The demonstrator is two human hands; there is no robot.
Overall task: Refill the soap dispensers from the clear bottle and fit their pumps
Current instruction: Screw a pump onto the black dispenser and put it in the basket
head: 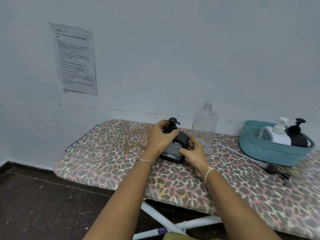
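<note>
Leopard-print fabric covers an ironing board (112, 153) where two bare hands work on one dark grey plastic soap dispenser (181, 139). It stands upright between the hands, long axis vertical, with one black pump (172, 122) on top, its spout pointing right toward the clear bottle. The left hand (160, 135) curls its fingers around the pump's neck. The right hand (194, 153) grips the dispenser's lower side.

One clear plastic bottle (205, 123), uncapped and upright with its mouth pointing up, stands just beyond the right hand. To the right of the right hand, one loose black pump with a long pale tube (271, 168) lies flat on the board. Its long axis slants from far-left to near-right, head at the near end.

Farther right sits one teal plastic basket (270, 153). It holds one white dispenser (281, 138), one black dispenser (298, 137), and a second white pump top (284, 120) behind them. One printed paper sheet (74, 58) hangs on the wall (173, 49), up and left of the left hand.
</note>
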